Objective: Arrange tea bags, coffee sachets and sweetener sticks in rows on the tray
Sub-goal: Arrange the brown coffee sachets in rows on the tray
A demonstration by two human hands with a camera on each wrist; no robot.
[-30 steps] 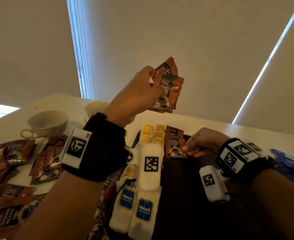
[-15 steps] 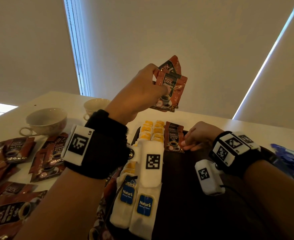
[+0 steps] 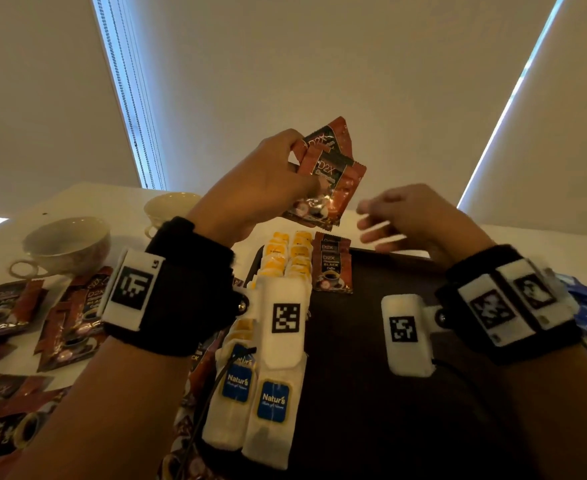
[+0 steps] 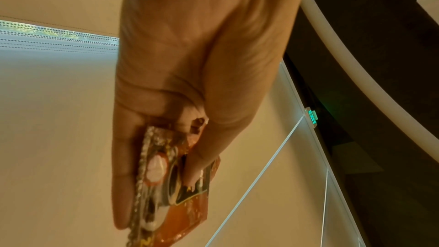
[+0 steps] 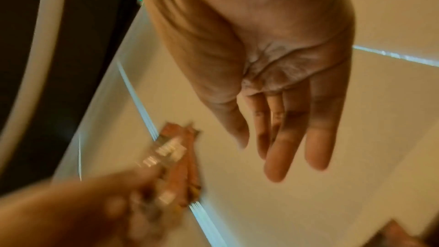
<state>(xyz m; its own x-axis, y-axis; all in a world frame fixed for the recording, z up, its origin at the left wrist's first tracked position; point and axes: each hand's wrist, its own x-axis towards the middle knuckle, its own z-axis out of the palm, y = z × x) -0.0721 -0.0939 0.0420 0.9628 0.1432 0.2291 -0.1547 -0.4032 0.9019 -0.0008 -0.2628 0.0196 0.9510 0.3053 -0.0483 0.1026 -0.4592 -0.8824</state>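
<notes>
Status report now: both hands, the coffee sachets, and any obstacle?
Left hand grips sachets above tray. Right hand open, empty, beside them. One sachet on tray next to tea bags. No obstacle seen.

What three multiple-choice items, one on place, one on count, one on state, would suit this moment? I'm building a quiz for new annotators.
1. Where does the coffee sachet on the tray lie?
A. right of the tea bag rows, at the far edge
B. inside a cup
C. under the blue sticks

2. How many cups stand on the table?
A. none
B. two
C. four

3. What is the right hand doing?
A. pinching a tea bag
B. pressing on the tray
C. open in the air, holding nothing

Key:
1 A: it lies beside the tea bags near the far rim of the tray.
2 B: a near cup and a far cup sit to the left.
3 C: the right hand has straight fingers beside the held sachets that the left hand grips.
</notes>
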